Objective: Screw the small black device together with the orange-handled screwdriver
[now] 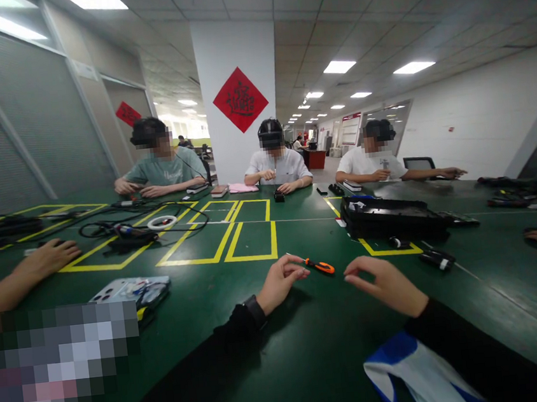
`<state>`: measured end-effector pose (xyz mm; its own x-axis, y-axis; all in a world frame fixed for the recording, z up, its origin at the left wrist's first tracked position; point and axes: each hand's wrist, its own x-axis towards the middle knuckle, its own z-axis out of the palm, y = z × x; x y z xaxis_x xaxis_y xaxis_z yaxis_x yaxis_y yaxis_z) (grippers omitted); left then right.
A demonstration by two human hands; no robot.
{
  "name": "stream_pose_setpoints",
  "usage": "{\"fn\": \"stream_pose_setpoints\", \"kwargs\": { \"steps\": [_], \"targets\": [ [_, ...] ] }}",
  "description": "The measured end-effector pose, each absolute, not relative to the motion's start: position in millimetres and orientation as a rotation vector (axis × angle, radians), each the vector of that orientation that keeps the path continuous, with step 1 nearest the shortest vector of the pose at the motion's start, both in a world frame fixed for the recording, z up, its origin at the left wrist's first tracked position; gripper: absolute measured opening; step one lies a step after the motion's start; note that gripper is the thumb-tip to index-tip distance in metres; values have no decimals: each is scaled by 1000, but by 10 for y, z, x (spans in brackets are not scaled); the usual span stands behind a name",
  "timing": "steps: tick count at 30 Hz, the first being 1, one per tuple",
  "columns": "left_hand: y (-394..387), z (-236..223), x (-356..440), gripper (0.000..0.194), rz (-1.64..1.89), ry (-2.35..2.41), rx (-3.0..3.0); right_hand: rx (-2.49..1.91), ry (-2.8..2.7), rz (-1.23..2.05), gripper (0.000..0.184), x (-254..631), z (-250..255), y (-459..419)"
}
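A screwdriver (321, 266) with an orange and black handle lies on the green table between my two hands, its thin shaft pointing left. My left hand (283, 282), with a dark band on the wrist, is just left of it, fingers loosely bent and apart near the shaft. I cannot tell whether a fingertip touches the shaft. To the right of the handle, my right hand (386, 283) hovers with curved fingers, a gap between thumb and fingers, and nothing in it. A blue and white cloth-like item (423, 367) lies beneath my right forearm.
A black open case (390, 217) sits ahead on the right, with a small black device (438, 258) nearer me. Left are a clear-lidded box (134, 292) and cables (132, 231). Yellow tape outlines (253, 258) mark the table (267, 367). Other people's hands (51, 257) rest at both sides; several people sit around.
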<state>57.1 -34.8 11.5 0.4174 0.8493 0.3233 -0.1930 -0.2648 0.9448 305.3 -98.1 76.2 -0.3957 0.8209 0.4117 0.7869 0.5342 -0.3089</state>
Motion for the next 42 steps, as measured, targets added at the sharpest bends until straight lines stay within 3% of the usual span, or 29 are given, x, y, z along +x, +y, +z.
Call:
{"fn": "stream_pose_setpoints", "kwargs": {
  "steps": [4, 11, 15, 19, 26, 31, 42],
  "targets": [
    [-486, 135, 648, 39, 1094, 536, 1500, -1092, -2250, 343, 15, 2317, 743, -919],
    [-466, 169, 611, 33, 1137, 599, 1670, -1057, -2069, 522, 18, 2176, 637, -627],
    [-438, 201, 586, 35, 1126, 781, 2108, -1154, -2116, 282, 17, 2618, 574, -532],
    [-234, 142, 605, 49, 1050, 955, 2503, -1457, -1905, -117, 22, 3694, 326, -396],
    [281, -88, 933, 52, 933, 1262, 2494, -1865, -1503, -737, 32, 5218, -48, -309],
    [335, -153, 1025, 42, 762, 1382, 2578, -1958, -1475, -700, 36, 5441, -113, -278],
    [-38, -62, 745, 48, 628, 1377, 2730, -1997, -1537, -702, 34, 5455, -114, -324]
  ]
}}
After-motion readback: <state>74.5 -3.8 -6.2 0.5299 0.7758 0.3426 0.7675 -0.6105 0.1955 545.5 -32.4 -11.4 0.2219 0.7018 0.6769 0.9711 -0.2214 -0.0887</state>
